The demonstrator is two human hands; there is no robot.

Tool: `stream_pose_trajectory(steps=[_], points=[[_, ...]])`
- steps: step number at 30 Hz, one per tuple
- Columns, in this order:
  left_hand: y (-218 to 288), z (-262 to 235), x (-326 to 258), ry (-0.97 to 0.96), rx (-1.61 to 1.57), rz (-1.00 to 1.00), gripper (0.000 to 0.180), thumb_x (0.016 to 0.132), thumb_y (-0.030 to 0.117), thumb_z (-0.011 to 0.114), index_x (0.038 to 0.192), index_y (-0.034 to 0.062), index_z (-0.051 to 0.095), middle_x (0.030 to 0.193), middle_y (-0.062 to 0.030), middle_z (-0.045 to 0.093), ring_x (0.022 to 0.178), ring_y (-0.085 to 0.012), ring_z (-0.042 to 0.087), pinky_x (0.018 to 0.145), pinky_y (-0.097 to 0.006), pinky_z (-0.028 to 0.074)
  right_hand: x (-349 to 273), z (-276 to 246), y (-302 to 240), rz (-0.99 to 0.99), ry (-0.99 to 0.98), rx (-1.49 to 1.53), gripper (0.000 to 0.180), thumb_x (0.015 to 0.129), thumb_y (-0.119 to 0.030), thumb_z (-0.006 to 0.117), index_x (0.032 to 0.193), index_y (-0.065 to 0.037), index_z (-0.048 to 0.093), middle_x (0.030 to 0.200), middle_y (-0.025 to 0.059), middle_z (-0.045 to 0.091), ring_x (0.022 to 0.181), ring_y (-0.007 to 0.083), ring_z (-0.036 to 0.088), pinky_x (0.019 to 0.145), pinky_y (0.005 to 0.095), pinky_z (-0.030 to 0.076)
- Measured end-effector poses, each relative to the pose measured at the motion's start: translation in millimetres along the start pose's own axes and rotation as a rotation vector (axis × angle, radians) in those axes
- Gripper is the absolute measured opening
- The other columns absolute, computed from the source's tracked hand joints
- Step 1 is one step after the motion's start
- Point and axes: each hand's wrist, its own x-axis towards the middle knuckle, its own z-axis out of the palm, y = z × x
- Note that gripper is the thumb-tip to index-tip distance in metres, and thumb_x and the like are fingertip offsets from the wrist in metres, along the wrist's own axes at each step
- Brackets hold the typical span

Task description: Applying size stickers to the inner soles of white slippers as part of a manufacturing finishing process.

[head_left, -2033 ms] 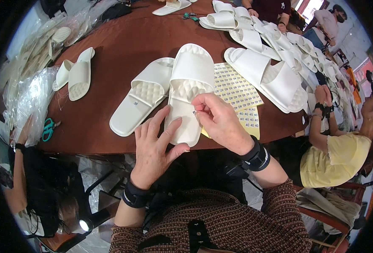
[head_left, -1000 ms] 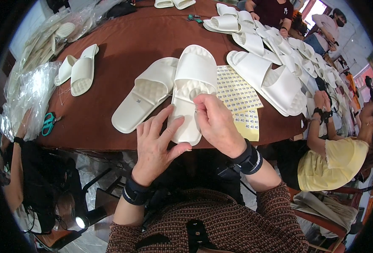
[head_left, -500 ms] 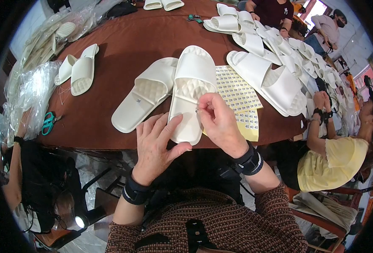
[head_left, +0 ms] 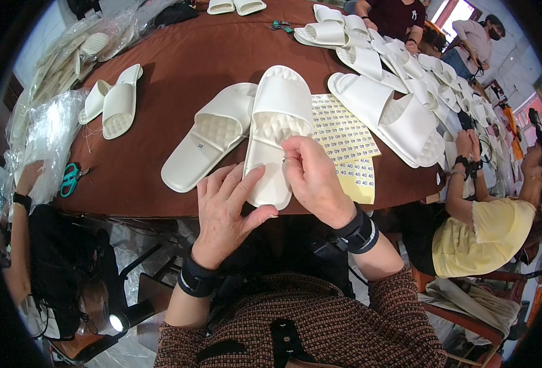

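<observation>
A white slipper [head_left: 270, 175] lies toe-away on the brown cloth in front of me. My left hand [head_left: 225, 199] holds its heel end, fingers along the left edge and thumb by the heel's rim. Over the insole's right side, my right hand [head_left: 317, 181] is closed in a pinch of thumb and forefinger. A tiny dark speck shows at those fingertips, too small to name. The matching slipper [head_left: 185, 162] rests tilted to the left, a dark size mark on its insole. Beside my right hand lie yellow-backed sticker sheets [head_left: 344, 126], partly under the slipper.
Many white slippers [head_left: 393, 119] cover the table's right side. Another pair [head_left: 119, 110] sits at the left near teal-handled scissors [head_left: 70, 179] and clear plastic bags [head_left: 53, 129]. Co-workers sit left and right; one wears a yellow top [head_left: 485, 236]. Brown cloth [head_left: 179, 61] covers the table.
My right hand has shifted slightly left, its pinch still over the insole. My left hand stays at the heel. At the far left, a co-worker's hand has moved onto the plastic.
</observation>
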Motion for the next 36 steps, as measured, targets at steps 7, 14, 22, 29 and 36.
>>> stream_pose_trajectory(steps=[7, 14, 22, 29, 36], points=[[-0.7, 0.7, -1.2, 0.001, 0.009, 0.004, 0.067, 0.078, 0.055, 0.071, 0.128, 0.0116, 0.063, 0.121, -0.0086, 0.064, 0.111, -0.0283, 0.056, 0.096, -0.043, 0.038, -3.4, -5.3, -1.8, 0.113, -0.034, 0.121, 0.021, 0.086, 0.004, 0.059, 0.106, 0.000, 0.055, 0.093, 0.0174, 0.060, 0.087, 0.0354, 0.059, 0.077, 0.0437, 0.049], [-0.6, 0.7, -1.1, 0.005, 0.000, 0.006, 0.067, 0.078, 0.055, 0.071, 0.128, 0.0116, 0.063, 0.122, -0.0088, 0.064, 0.111, -0.0283, 0.056, 0.096, -0.043, 0.038, 3.0, -2.7, -6.5, -0.113, -0.027, -0.151, 0.020, 0.084, 0.005, 0.058, 0.104, 0.000, 0.054, 0.092, 0.0178, 0.058, 0.087, 0.0373, 0.057, 0.077, 0.0452, 0.046], [-1.5, 0.2, -3.0, -0.011, 0.006, -0.003, 0.070, 0.077, 0.057, 0.071, 0.128, 0.0099, 0.063, 0.124, -0.0114, 0.063, 0.114, -0.0312, 0.056, 0.096, -0.044, 0.038, 4.5, 2.8, -2.0, -0.130, -0.020, -0.173, 0.022, 0.084, 0.004, 0.057, 0.105, 0.000, 0.053, 0.092, 0.0184, 0.058, 0.087, 0.0374, 0.057, 0.078, 0.0454, 0.047], [-1.3, 1.0, -1.7, 0.007, 0.011, 0.008, 0.067, 0.077, 0.054, 0.071, 0.128, 0.0106, 0.063, 0.122, -0.0092, 0.064, 0.111, -0.0287, 0.056, 0.095, -0.042, 0.039, -0.7, 2.0, 4.3, 0.005, -0.019, 0.014, 0.022, 0.086, 0.004, 0.058, 0.107, 0.000, 0.055, 0.094, 0.0180, 0.060, 0.085, 0.0345, 0.061, 0.075, 0.0413, 0.050], [-1.5, 0.4, -1.7, 0.005, -0.003, 0.002, 0.069, 0.077, 0.055, 0.072, 0.128, 0.0096, 0.063, 0.122, -0.0105, 0.064, 0.113, -0.0301, 0.056, 0.097, -0.044, 0.038, 2.5, -11.4, -12.8, 0.147, -0.092, 0.205, 0.020, 0.091, 0.001, 0.058, 0.110, -0.001, 0.054, 0.091, 0.0144, 0.061, 0.079, 0.0236, 0.062, 0.072, 0.0333, 0.051]])
